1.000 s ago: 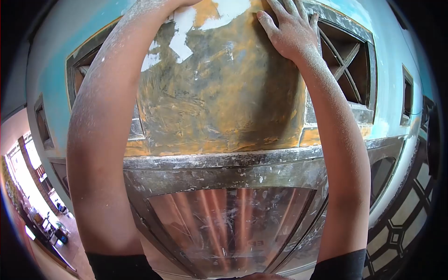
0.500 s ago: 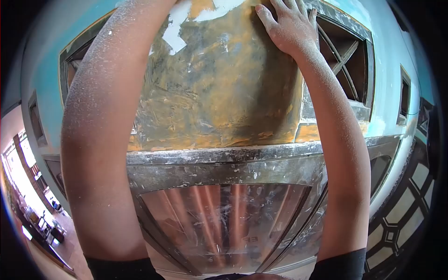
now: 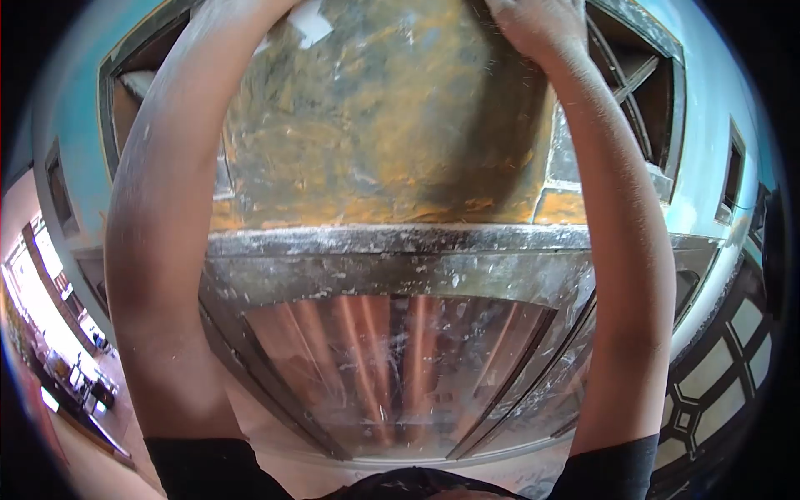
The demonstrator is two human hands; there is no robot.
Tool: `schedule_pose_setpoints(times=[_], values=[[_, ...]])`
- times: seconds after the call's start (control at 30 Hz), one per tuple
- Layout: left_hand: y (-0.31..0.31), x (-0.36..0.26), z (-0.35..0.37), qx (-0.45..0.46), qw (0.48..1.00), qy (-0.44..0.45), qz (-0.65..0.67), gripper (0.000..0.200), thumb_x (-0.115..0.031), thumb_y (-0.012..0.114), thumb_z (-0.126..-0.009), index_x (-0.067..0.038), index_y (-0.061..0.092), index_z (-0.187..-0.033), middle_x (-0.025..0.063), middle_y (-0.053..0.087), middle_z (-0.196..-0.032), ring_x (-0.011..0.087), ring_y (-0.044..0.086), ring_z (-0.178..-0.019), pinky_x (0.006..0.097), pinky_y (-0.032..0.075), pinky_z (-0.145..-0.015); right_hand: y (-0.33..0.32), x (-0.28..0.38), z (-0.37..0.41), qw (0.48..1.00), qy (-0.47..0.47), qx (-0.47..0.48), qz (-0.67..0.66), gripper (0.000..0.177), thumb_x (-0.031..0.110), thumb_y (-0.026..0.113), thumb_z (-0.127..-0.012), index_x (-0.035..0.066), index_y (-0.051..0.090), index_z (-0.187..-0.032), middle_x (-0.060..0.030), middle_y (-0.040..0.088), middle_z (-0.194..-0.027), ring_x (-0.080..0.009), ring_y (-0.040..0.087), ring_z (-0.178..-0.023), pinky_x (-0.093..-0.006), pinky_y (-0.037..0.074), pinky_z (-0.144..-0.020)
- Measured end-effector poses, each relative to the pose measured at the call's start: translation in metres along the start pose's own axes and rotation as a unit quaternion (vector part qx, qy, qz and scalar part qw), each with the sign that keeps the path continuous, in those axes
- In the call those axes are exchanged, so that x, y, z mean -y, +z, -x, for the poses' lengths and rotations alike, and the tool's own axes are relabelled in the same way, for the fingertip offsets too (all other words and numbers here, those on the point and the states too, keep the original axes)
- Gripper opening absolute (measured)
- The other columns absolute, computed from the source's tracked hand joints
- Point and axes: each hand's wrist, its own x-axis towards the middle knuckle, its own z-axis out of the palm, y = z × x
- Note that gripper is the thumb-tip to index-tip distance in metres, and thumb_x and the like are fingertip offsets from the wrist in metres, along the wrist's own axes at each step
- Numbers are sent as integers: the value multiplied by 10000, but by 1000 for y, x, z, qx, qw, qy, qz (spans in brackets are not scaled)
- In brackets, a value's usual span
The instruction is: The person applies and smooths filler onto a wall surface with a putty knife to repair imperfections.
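Observation:
A wall panel (image 3: 375, 125), blotched dark ochre and grey, fills the space between my arms. My right hand (image 3: 546, 25) lies at the panel's upper right side, beside a dark lattice opening. Its thumb is stretched apart, while the fingertips run past the top edge. White dust coats my right forearm. My left forearm (image 3: 175, 192), dusty too, reaches up across the left opening. The left hand is beyond the top edge, so anything it holds is hidden. Near that wrist, a white patch (image 3: 312, 23) shows on the panel.
A scuffed grey wooden ledge (image 3: 400, 240) crosses below the panel. Under it is a glazed arched frame (image 3: 400, 367) showing reddish streaks. The right lattice opening (image 3: 637, 83) has crossed bars. Patterned dark metalwork (image 3: 708, 392) stands at lower right; a bright doorway (image 3: 37, 275) is at left.
The view has tipped downward and closer, so the panel's top patches are mostly out of frame. My right hand sits higher in view, its fingers now cut off. Fine specks show near it.

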Motion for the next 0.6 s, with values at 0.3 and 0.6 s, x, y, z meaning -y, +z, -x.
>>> schedule_pose_setpoints(times=[0.3,0.6], values=[[68,9,219,4,995,-47,86,726,-344,642,-919,-221,380,-1585,179,732,-773,345,745,-706,499,605,-685,-9,20,114,997,-78,-2,29,594,479,499,-1031,257,402,-1574,-125,383,-1625,-353,300,-1525,-587,206,-1235],[77,-58,306,66,921,-163,349,802,-201,664,-921,-194,291,-1631,234,741,-1025,414,732,-851,496,584,-782,-70,78,255,958,-18,220,-184,621,463,616,-975,285,472,-1552,-101,242,-1706,-432,141,-1577,-750,99,-1193]])
